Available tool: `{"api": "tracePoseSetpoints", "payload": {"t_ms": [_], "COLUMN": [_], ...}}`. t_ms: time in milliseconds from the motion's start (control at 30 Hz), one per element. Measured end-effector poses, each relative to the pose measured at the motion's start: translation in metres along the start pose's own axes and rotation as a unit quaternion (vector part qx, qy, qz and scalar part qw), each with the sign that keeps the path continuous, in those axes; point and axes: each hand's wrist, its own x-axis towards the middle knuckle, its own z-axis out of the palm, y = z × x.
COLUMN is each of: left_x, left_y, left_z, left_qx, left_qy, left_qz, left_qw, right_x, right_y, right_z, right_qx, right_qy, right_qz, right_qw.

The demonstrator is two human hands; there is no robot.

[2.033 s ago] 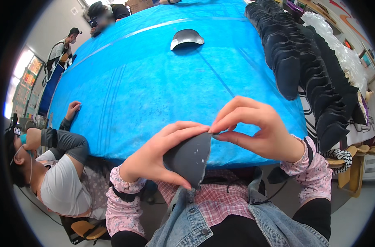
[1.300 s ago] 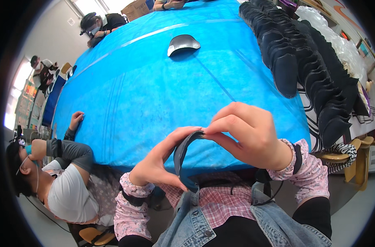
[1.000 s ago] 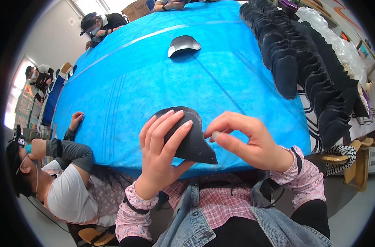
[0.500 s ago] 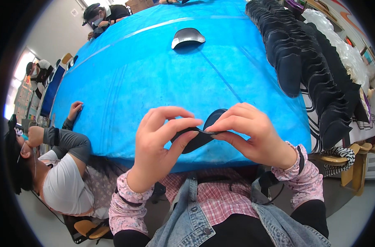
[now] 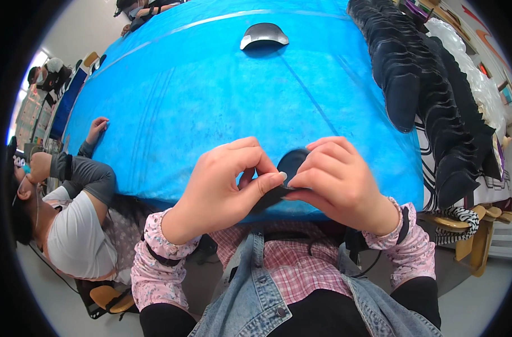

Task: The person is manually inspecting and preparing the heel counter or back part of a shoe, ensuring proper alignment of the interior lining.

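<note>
Close to the table's near edge, I have a black curved piece (image 5: 291,162), shaped like a cap visor, between my two hands. My left hand (image 5: 216,182) is closed in a pinch, thumb against fingertips, at the middle of the piece's near edge. Just beside it my right hand (image 5: 340,182) grips the same edge between thumb and bent fingers. The hands' tips almost meet, and they cover much of the piece. Whether a thread or another small thing is between the left fingertips cannot be made out.
A blue sheet (image 5: 200,101) covers the table. Farther off lies a curved black-and-silver visor-shaped form (image 5: 264,36). Long overlapping rows of black pieces (image 5: 402,84) line the right side. A co-worker (image 5: 79,224) sits at my left, one hand on the table; others are farther back.
My left hand has slid its pinch inward along the piece toward my right fingers, and its fingers are more curled. The right hand still grips the edge. The view has shifted slightly.
</note>
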Motion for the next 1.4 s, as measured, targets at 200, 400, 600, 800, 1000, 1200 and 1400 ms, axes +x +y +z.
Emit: {"api": "tracePoseSetpoints", "payload": {"t_ms": [200, 400, 600, 800, 1000, 1200, 1400], "left_x": [0.002, 0.001, 0.007, 0.015, 0.019, 0.018, 0.017], "left_y": [-0.007, -0.023, -0.026, -0.044, -0.045, -0.045, -0.038], "left_z": [-0.012, 0.002, 0.024, 0.024, 0.019, 0.02, 0.019], "left_qx": [0.038, -0.279, -0.363, -0.27, 0.095, 0.117, 0.263], "left_qy": [-0.092, 0.032, 0.086, 0.12, 0.122, 0.116, 0.151], "left_qz": [-0.079, -0.179, -0.201, -0.077, 0.039, 0.04, 0.099], "left_qw": [0.992, 0.943, 0.906, 0.952, 0.987, 0.986, 0.948], "right_x": [-0.004, -0.002, -0.004, -0.013, -0.011, -0.015, -0.015], "right_y": [-0.003, 0.003, -0.017, 0.013, 0.016, 0.015, 0.016], "right_z": [0.008, 0.011, 0.043, 0.04, 0.027, 0.027, 0.025], "right_qx": [-0.165, -0.089, 0.086, 0.154, 0.298, 0.311, 0.313], "right_qy": [0.034, 0.155, 0.033, 0.074, 0.038, 0.052, 0.031], "right_qz": [-0.145, 0.047, 0.148, 0.238, 0.31, 0.322, 0.333], "right_qw": [0.975, 0.983, 0.985, 0.956, 0.902, 0.893, 0.889]}}
